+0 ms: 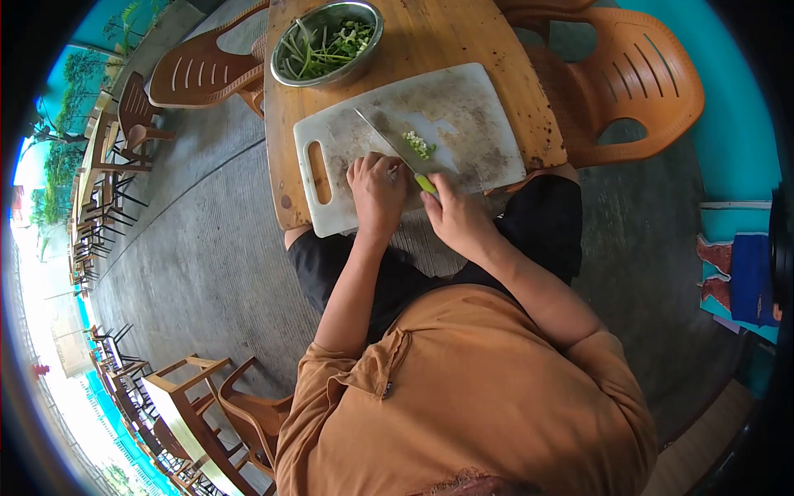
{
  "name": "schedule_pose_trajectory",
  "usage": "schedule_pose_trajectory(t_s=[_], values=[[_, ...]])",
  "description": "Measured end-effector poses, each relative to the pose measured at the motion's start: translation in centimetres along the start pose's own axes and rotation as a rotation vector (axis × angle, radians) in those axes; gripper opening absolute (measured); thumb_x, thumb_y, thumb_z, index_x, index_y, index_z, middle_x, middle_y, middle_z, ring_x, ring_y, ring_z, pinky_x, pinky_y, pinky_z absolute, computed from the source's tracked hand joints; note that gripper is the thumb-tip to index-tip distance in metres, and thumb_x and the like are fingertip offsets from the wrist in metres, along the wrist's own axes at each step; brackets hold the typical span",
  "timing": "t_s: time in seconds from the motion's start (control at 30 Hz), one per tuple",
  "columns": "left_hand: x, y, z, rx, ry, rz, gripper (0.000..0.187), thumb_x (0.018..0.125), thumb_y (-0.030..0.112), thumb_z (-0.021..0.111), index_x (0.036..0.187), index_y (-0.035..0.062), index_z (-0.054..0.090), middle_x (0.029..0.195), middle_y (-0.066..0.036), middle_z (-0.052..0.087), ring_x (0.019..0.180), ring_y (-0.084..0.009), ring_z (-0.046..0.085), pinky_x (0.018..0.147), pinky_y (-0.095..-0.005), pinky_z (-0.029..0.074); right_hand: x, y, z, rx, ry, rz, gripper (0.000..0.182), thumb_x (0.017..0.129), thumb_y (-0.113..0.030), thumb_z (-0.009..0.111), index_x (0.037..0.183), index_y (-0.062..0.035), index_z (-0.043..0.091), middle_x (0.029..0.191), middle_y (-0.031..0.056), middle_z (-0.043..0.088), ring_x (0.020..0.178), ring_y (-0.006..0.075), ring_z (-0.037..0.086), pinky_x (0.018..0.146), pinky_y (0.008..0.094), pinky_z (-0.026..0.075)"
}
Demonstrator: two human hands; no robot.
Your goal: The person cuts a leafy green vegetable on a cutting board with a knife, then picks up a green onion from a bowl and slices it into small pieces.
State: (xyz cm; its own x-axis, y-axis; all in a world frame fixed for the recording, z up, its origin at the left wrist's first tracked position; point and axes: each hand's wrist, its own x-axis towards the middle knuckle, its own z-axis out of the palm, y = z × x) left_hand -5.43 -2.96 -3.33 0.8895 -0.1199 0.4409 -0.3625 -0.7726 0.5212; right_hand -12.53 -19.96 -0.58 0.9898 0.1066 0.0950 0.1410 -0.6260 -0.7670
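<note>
On a stained white cutting board (pixel 488 124) lies a small heap of chopped green and white pieces (pixel 419 145). My right hand (pixel 456 217) is closed round the green handle of a knife (pixel 387 132), whose blade slants up and left across the board beside the heap. Just left of the blade, my left hand (pixel 378 187) rests on the board with its fingers curled; a small pale bit shows at its fingertips, too small to name. Beyond the board's far left corner stands a metal bowl (pixel 376 51) holding cut green stalks and pieces.
The board lies on a wooden table (pixel 529 107), its near edge just above my knees. An orange plastic chair (pixel 653 83) stands at the right, a brown chair (pixel 194 74) at the left. More chairs and tables line the far left.
</note>
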Motion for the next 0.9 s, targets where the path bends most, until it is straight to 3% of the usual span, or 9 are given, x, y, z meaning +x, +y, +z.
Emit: schedule_pose_trajectory(t_s=[0.1, 0.3, 0.63, 0.7, 0.9], values=[[-0.2, 0.1, -0.1, 0.024, -0.024, -0.048, 0.012, 0.089, 0.013, 0.080, 0.099, 0.0064, 0.079, 0.102, -0.009, 0.072, 0.108, -0.0324, 0.067, 0.107, -0.0473, 0.045, 0.6, -1.5, -0.4, -0.137, -0.061, 0.067, 0.029, 0.111, -0.027, 0.058, 0.127, -0.0037, 0.052, 0.077, 0.0290, 0.072, 0.074, 0.0498, 0.073, 0.064, 0.0581, 0.058], [-0.6, 0.3, 0.0, 0.059, 0.028, -0.062, 0.015, 0.088, 0.013, 0.080, 0.101, 0.0075, 0.078, 0.104, -0.009, 0.071, 0.110, -0.0326, 0.065, 0.109, -0.0487, 0.043, -2.5, 0.2, -0.5, -0.070, -0.013, 0.012, 0.034, 0.112, -0.029, 0.058, 0.134, -0.0038, 0.052, 0.079, 0.0255, 0.074, 0.073, 0.0470, 0.075, 0.063, 0.0566, 0.059], [-0.6, -0.1, -0.2, 0.098, 0.022, 0.027, 0.011, 0.089, 0.014, 0.078, 0.095, 0.0053, 0.077, 0.100, -0.010, 0.069, 0.105, -0.0323, 0.063, 0.106, -0.0485, 0.041, -0.2, -0.7, -0.2, -0.237, -0.066, -0.006, 0.038, 0.110, -0.024, 0.063, 0.141, -0.0043, 0.053, 0.088, 0.0273, 0.076, 0.078, 0.0451, 0.077, 0.065, 0.0532, 0.061], [-0.6, -0.1, -0.3, 0.098, 0.019, 0.024, 0.010, 0.089, 0.014, 0.078, 0.094, 0.0056, 0.076, 0.099, -0.010, 0.069, 0.104, -0.0321, 0.063, 0.106, -0.0486, 0.041, -0.3, 0.2, 0.0, -0.160, 0.018, -0.070, 0.037, 0.111, -0.029, 0.059, 0.137, -0.0032, 0.053, 0.088, 0.0272, 0.076, 0.078, 0.0473, 0.076, 0.064, 0.0562, 0.060], [0.0, 0.3, 0.0, 0.049, 0.021, 0.032, 0.011, 0.092, 0.018, 0.078, 0.093, 0.0072, 0.078, 0.099, -0.009, 0.069, 0.103, -0.0314, 0.063, 0.104, -0.0487, 0.042, -0.6, 2.1, -1.2, 0.115, 0.055, -0.041, 0.036, 0.111, -0.027, 0.060, 0.135, -0.0007, 0.055, 0.096, 0.0328, 0.075, 0.088, 0.0529, 0.073, 0.072, 0.0594, 0.059]])
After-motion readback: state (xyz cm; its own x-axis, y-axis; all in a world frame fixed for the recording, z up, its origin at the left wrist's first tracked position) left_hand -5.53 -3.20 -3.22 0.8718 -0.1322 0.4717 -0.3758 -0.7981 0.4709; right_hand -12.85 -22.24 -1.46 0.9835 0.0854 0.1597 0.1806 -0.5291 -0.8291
